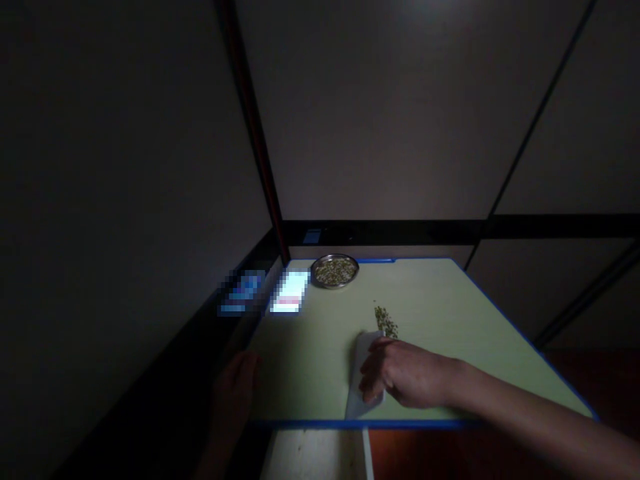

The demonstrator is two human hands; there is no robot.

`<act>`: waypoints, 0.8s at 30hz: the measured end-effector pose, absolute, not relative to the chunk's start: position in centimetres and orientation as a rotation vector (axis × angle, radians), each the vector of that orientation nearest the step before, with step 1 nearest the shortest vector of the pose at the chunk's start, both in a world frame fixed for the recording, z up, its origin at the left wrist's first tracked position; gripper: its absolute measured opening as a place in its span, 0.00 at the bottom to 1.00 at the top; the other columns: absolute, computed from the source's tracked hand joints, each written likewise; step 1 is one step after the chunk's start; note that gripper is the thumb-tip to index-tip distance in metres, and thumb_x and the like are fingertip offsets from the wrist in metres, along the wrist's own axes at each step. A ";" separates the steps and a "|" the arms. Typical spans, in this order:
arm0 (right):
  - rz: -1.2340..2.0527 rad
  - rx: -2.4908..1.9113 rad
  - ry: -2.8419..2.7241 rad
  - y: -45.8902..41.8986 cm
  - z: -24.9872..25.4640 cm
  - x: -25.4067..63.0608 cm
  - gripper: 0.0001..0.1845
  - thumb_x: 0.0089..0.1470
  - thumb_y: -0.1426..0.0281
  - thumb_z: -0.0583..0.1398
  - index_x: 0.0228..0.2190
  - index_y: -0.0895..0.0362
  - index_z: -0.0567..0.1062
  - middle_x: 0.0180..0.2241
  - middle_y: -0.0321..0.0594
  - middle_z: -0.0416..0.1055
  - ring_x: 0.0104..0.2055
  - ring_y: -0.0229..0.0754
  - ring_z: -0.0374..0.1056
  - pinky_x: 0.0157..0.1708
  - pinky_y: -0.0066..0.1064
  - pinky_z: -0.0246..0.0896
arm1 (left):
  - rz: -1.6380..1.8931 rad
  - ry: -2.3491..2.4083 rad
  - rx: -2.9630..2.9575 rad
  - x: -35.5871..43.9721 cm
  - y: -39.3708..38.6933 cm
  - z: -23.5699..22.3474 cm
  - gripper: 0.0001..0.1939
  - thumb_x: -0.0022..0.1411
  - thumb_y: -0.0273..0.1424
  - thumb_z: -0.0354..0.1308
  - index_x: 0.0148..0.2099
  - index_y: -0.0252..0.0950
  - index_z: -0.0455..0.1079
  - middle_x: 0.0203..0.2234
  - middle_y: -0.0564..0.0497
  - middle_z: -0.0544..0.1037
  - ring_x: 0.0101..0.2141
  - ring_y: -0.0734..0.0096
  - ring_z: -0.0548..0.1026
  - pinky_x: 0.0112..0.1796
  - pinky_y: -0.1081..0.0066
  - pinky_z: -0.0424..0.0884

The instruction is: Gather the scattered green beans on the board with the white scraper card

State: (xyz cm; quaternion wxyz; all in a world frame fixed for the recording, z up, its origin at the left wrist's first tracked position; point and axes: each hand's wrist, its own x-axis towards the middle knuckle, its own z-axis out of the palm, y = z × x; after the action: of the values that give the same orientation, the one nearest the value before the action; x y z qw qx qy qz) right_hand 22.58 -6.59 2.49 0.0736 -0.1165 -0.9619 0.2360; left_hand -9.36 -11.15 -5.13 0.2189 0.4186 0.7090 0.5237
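My right hand (387,373) is closed on a thin white flat piece (357,380), like a card or scraper, which stands tilted on the table near its front edge. Its exact kind I cannot make out. Just beyond my knuckles lies a small patch of loose greenish seeds or beans (385,321) on the pale table (440,300). My left hand (236,387) is in shadow at the table's left front corner; its fingers are too dark to read.
A round metal plate (335,285) with greenish seeds spread in it stands at the back left. Beside it lies a bright, blurred-out phone-like screen (291,291). Walls close in behind and left. Below the blue front edge is an open drawer (315,455).
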 end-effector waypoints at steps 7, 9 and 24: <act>0.665 -0.411 -2.935 -7.0 3.6 23.8 0.20 0.49 0.84 0.55 0.35 0.52 0.79 0.36 0.34 0.78 0.43 0.37 0.70 0.51 0.33 0.53 | 1.440 1.936 1.169 -9.4 -11.0 -5.5 0.18 0.50 0.47 0.52 0.22 0.37 0.61 0.14 0.59 0.60 0.18 0.76 0.59 0.19 0.76 0.57; 0.665 -0.436 -2.950 -7.2 3.9 24.2 0.19 0.49 0.84 0.55 0.35 0.52 0.79 0.37 0.33 0.78 0.44 0.37 0.69 0.52 0.33 0.52 | 1.432 1.945 1.175 -9.4 -10.9 -5.6 0.18 0.50 0.47 0.52 0.23 0.37 0.62 0.14 0.59 0.60 0.19 0.76 0.60 0.20 0.76 0.58; 0.640 -0.603 -2.968 -7.0 4.3 26.7 0.24 0.47 0.85 0.54 0.36 0.50 0.80 0.37 0.33 0.78 0.47 0.40 0.68 0.55 0.37 0.48 | 1.374 1.989 1.221 -10.0 -10.7 -6.1 0.19 0.50 0.47 0.51 0.26 0.36 0.66 0.14 0.58 0.63 0.19 0.74 0.62 0.20 0.75 0.59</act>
State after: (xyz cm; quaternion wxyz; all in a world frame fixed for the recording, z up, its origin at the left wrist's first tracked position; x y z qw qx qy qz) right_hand 26.68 -7.02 4.27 0.0233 -0.1946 -0.9586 0.2066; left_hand -10.04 -10.74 -6.09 0.2147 0.4403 0.7173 0.4956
